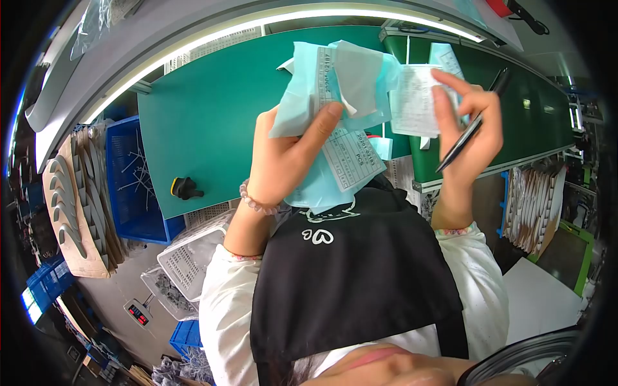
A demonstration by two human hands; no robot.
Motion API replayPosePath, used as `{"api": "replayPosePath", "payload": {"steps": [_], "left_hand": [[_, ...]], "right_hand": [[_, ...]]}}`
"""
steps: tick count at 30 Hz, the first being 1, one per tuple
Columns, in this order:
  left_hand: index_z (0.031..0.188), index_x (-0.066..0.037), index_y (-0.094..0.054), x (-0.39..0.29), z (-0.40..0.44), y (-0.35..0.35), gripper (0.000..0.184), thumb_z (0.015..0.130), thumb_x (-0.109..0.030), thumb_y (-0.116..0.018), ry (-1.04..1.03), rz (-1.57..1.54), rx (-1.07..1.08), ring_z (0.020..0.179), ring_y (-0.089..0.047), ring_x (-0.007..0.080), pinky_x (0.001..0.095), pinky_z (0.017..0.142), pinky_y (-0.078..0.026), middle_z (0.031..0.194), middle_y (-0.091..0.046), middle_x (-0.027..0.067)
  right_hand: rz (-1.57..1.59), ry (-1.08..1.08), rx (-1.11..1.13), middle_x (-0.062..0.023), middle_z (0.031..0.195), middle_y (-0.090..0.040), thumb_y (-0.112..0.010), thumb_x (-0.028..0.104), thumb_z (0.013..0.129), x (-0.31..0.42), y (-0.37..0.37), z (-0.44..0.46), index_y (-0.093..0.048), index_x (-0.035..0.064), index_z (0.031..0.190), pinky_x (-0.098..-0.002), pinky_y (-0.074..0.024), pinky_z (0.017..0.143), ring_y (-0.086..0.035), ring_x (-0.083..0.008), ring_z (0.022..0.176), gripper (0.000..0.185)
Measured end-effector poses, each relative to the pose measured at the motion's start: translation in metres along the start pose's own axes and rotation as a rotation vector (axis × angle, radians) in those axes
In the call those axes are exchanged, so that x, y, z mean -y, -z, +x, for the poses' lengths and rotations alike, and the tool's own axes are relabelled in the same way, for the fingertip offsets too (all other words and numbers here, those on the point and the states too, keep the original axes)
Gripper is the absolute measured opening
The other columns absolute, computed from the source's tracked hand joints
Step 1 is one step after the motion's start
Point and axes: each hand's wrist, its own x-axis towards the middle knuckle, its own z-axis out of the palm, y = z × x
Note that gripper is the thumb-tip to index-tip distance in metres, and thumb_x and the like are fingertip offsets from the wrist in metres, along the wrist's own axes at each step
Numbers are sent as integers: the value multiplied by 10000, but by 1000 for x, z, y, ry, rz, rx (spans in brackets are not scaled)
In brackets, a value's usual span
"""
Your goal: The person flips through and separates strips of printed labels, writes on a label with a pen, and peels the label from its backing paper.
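Observation:
My left hand (283,151), with a beaded bracelet at its wrist, is closed around a bunch of pale blue bags (286,106). Printed white labels (353,157) are on them, and a whitish sheet or bag (364,71) lies on top. To the right, my right hand (473,125) pinches a small white printed slip (412,103) between thumb and fingers. A black pen (460,143) is also tucked in that hand, slanting down to the left. Behind the slip another pale blue labelled piece (444,58) shows; what supports it is hidden.
Below the bags is a green work surface (212,96), with a dark green conveyor-like surface (528,122) at right. A small black and yellow object (187,188) lies near the left edge. A blue bin (122,138), white baskets (196,254) and a scale display (137,313) stand left.

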Motion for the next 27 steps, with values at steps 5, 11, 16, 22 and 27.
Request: {"api": "replayPosePath", "payload": {"steps": [5,11,16,22,27], "left_hand": [[941,31,-634,2,0,-6,188,913,-154,-649,-59,118,76,592,-511,53,251,523,-422,662,-627,42],[963,21,-633,-1,-1,3,163,928,-137,-620,-6,-42,208,637,-524,44,231,555,-426,728,-644,20],[1025,60,-634,-5,-7,13,198,913,-100,-603,69,-288,89,731,-580,76,232,629,-459,859,-662,39],[1063,87,-634,-6,-5,17,268,882,-108,-600,149,-418,51,721,-608,112,245,630,-475,899,-680,102],[1049,90,-640,-7,-3,20,258,861,-82,-601,203,-448,69,727,-628,129,259,639,-494,909,-686,122]], "right_hand": [[-7,158,313,-166,974,-705,-805,14,708,33,-19,-3,-447,45,764,-303,-492,733,-617,-195,780,364],[158,-113,393,-117,851,-680,-802,20,731,30,-20,-7,-447,40,752,-269,-476,707,-589,-127,745,355],[226,-207,278,-1,674,-541,-740,33,791,30,-10,-1,-435,57,723,-214,-397,569,-487,-53,633,313],[379,-312,319,-29,699,-566,-735,33,770,25,-1,5,-395,85,712,-199,-380,617,-475,-53,662,349],[432,-393,359,-32,697,-559,-745,49,735,23,6,8,-383,95,696,-213,-371,627,-472,-64,666,367]]}}
